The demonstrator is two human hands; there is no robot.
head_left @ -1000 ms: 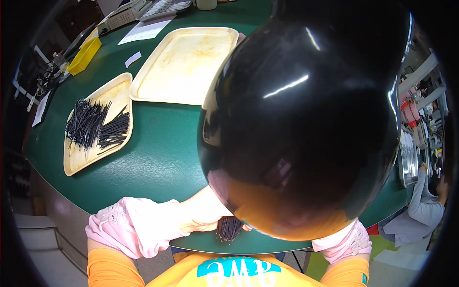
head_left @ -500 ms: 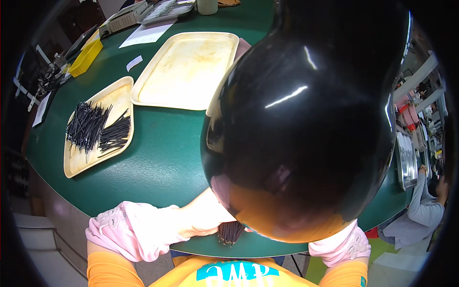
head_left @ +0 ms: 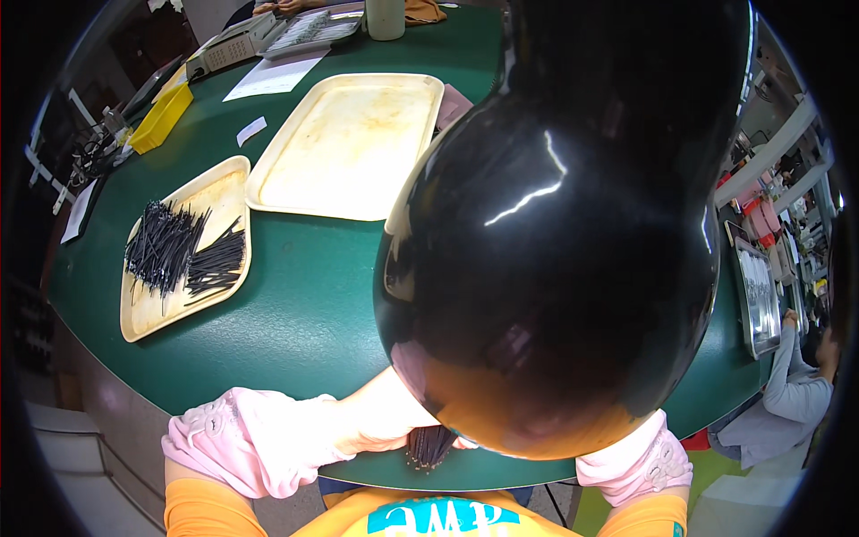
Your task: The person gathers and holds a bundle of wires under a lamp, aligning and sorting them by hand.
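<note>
A bundle of thin black wires (head_left: 429,447) with pale tips lies near the table's front edge. My left hand (head_left: 394,419) is closed around the upper part of it; most of its fingers are hidden behind a large glossy black lamp shade (head_left: 555,268). The same shade covers nearly all of my right hand, and only a small bit of fingertip (head_left: 462,442) shows beside the bundle. Pink cuffs cover both forearms. To the left, a cream tray (head_left: 148,324) holds loose piles of similar black wires (head_left: 165,246).
A larger cream tray (head_left: 358,143) rests farther back on the green table (head_left: 304,295). Behind it are a paper sheet (head_left: 277,74), a yellow bin (head_left: 163,116) and a metal tray (head_left: 313,31). At the right, another person (head_left: 792,394) sits near a metal tray (head_left: 759,300).
The trays, shade and table have shifted slightly in view. The wire bundle now tilts more, its pale ends lower and to the left. My left hand stays beside it.
</note>
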